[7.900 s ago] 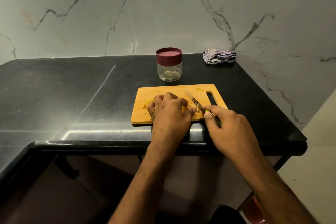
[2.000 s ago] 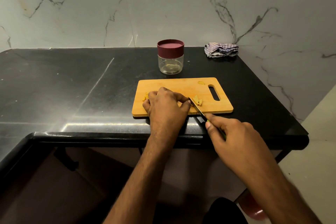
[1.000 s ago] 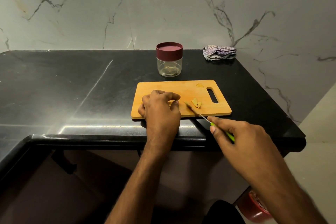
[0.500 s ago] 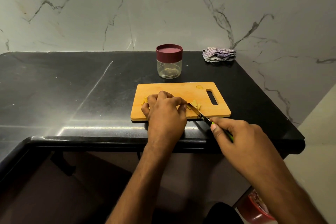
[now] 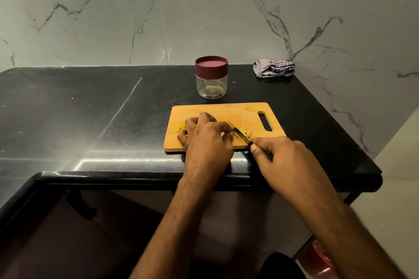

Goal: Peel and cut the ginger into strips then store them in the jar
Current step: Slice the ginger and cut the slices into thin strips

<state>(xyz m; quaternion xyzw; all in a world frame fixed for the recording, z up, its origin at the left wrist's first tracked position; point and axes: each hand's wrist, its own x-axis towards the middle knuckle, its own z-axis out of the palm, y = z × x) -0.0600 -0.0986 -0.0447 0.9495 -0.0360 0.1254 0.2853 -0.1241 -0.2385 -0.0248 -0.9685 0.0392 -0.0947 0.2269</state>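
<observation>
Change: since half a second back, we see the knife (image 5: 240,134) blade drawn in tight against the left fingertips, over the cut pieces.
Counter (image 5: 90,120): black, glossy, carrying everything we note here.
Scraps (image 5: 181,126): we note small yellow bits at the board's left end, just beside the left hand.
Left hand (image 5: 207,140): knuckles up on the cutting board (image 5: 217,110), fingers curled together and pressing down; we cannot see the ginger piece under them.
Jar (image 5: 211,77): clear, maroon lid on, upright behind the board, apart from it.
Ginger strips (image 5: 245,131): we count a small pile lying on the board, right of the blade.
Right hand (image 5: 283,161): fingers clamped on the knife's green handle, at the board's near edge.
Cloth (image 5: 274,68): crumpled in the far right corner.
</observation>
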